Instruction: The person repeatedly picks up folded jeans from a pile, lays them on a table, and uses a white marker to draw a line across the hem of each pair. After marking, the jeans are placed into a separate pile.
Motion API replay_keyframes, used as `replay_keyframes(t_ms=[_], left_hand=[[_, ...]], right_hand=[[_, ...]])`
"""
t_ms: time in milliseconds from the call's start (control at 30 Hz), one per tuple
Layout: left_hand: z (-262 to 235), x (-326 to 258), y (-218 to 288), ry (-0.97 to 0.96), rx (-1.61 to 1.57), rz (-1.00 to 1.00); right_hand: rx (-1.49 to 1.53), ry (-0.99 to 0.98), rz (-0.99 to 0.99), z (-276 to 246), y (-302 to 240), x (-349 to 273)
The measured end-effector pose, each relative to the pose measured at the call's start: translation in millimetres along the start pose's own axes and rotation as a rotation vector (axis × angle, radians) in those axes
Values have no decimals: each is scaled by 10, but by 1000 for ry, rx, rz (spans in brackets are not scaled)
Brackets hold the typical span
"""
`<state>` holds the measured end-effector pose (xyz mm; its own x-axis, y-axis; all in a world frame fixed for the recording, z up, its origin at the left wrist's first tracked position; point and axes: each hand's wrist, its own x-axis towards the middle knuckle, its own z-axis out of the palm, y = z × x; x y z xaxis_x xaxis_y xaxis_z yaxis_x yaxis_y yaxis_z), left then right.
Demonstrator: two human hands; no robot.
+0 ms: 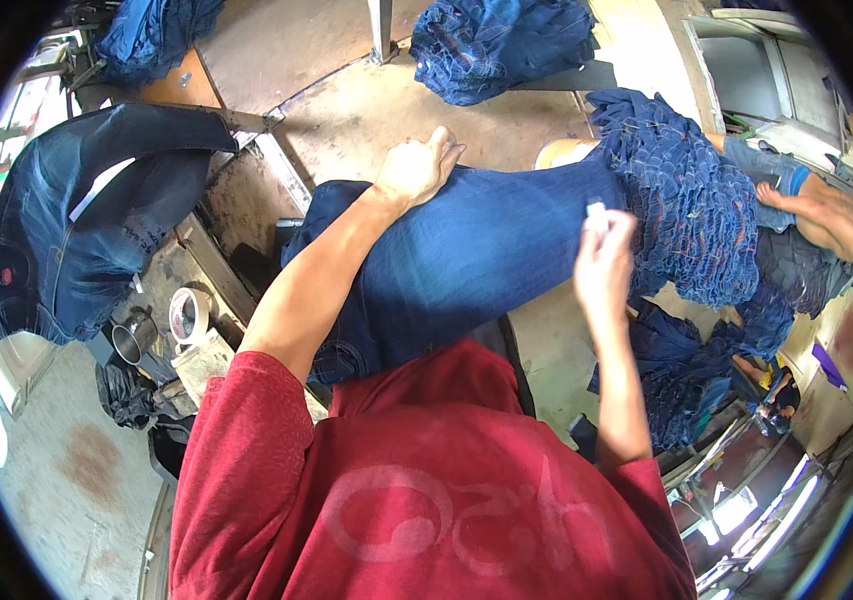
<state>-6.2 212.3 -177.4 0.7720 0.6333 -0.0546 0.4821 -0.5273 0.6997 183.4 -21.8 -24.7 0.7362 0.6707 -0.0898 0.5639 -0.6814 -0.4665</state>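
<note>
Around this workshop lie denim bundles (504,50). In head view, I see blue garment (476,240) before the torso; left hand (416,172) curls at its upper edge, clamped or not I cannot tell. Right hand (606,255) pinches white piece (596,212): probably fine work, next calling for steady cloth.

Trousers (476,245): matt denim, smooth | garment stack (686,205): denim, puckered, rough | cup (132,342): shiny metal | shirt (446,440): matt cloth
</note>
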Motion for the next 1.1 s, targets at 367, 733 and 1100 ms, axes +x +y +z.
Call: replay_keyframes(t_ms=[367,733,1100], left_hand=[[14,-23,-3,138,59,67],[107,-23,-125,126,53,131],[59,-31,-35,78,68,15]], right_hand=[[47,-41,-601,683,-1124,-967],[27,-135,-631,675,-876,-1039],[146,-97,-552,609,-778,-1154]])
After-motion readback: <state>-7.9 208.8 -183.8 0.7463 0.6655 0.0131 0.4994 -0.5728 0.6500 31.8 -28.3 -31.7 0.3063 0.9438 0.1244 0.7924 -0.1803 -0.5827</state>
